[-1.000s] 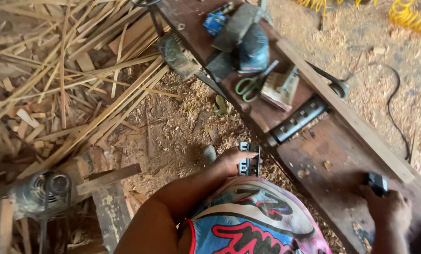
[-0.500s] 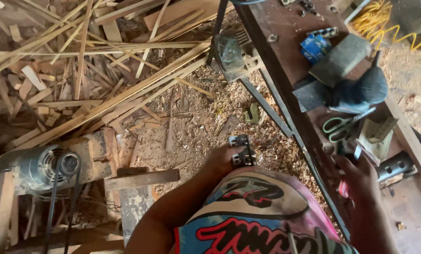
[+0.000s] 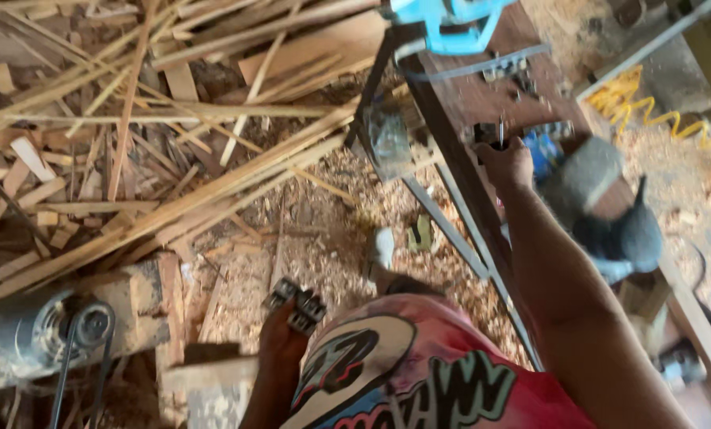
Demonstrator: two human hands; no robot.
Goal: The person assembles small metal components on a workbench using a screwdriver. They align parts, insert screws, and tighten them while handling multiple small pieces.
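Left hand (image 3: 282, 338): hanging low by the hip, fingers closing around small metal parts (image 3: 296, 303), keeping them clear of the bench (image 3: 482, 99). Right hand (image 3: 504, 163): reaching across the bench, pinching a thin bit (image 3: 500, 129) upright.

The left hand (image 3: 280, 338) hangs low at the lower centre-left of the frame, fingers curled shut around something small, the forearm dropping out of the bottom edge. The right arm stretches straight from the lower right up toward the upper centre-right, where the right hand (image 3: 508, 163) is closed in a pinching grip.
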